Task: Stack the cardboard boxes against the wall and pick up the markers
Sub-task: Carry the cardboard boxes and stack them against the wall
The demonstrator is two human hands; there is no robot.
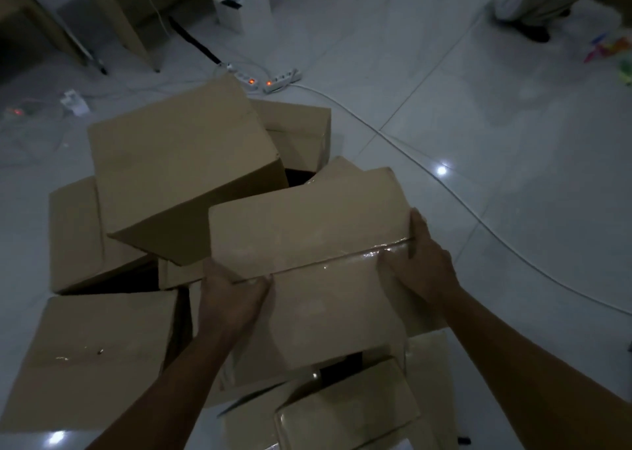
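A taped cardboard box (314, 244) lies on top of a loose heap of several brown boxes on the tiled floor. My left hand (236, 299) grips its near left edge, with fingers curled over the top at the tape seam. My right hand (424, 261) holds its right end, thumb over the top edge. A large tilted box (181, 162) leans just left of it. Colourful markers (612, 51) lie scattered at the far right edge of the floor.
Two power strips (270, 80) with red lights lie beyond the heap, and a white cable (478, 217) runs across the floor on the right. A person's legs (533, 1) stand at the top right. Wooden furniture legs (136, 32) and a white bin (242, 5) are at the back.
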